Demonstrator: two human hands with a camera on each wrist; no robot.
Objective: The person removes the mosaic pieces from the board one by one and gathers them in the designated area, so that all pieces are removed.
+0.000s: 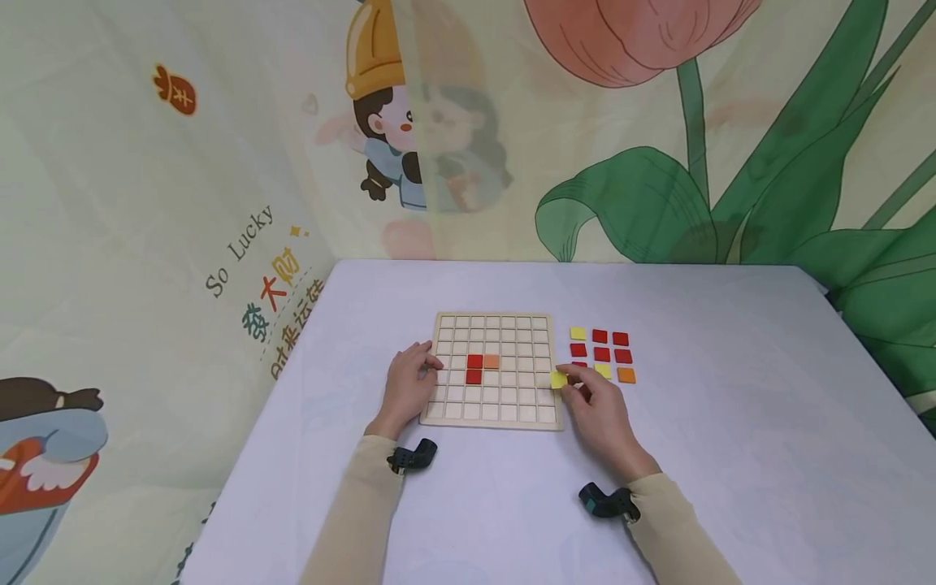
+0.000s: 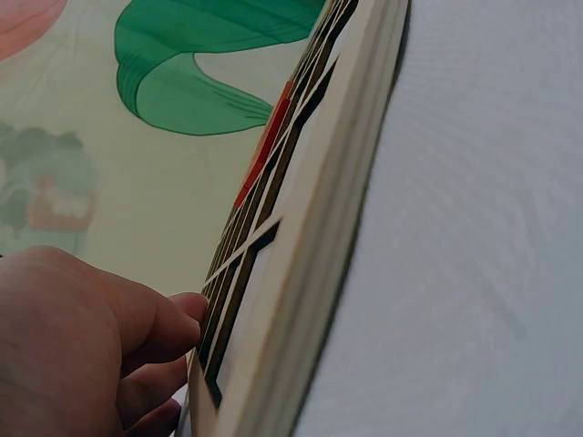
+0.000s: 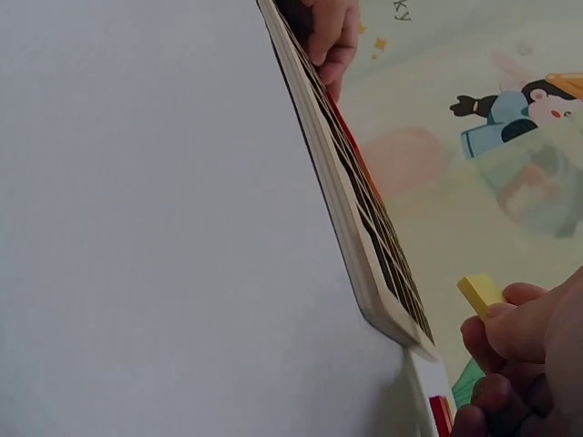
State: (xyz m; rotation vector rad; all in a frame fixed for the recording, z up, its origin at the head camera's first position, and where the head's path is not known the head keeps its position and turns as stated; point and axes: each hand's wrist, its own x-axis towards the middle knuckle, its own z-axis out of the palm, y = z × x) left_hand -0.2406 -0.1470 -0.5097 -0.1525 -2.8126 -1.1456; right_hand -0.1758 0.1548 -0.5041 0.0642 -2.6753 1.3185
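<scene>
A square wooden grid board (image 1: 500,414) lies on the table. Near its middle, two red tiles (image 1: 474,376) sit one above the other, with an orange tile (image 1: 491,362) right of the upper one. My left hand (image 1: 409,382) rests at the board's left edge, fingertips touching the frame and holding no tile. Between thumb and fingers my right hand (image 1: 603,414) pinches a yellow tile (image 3: 480,293), held over the board's right edge. In the right wrist view the yellow tile appears raised above the board.
Right of the board, several loose tiles lie in rows: red ones (image 1: 601,354), yellow ones (image 1: 578,333) and an orange one (image 1: 626,375). My right hand partly covers a red tile there. A white cloth (image 1: 731,422) covers the table, and a printed curtain (image 1: 468,236) hangs behind it.
</scene>
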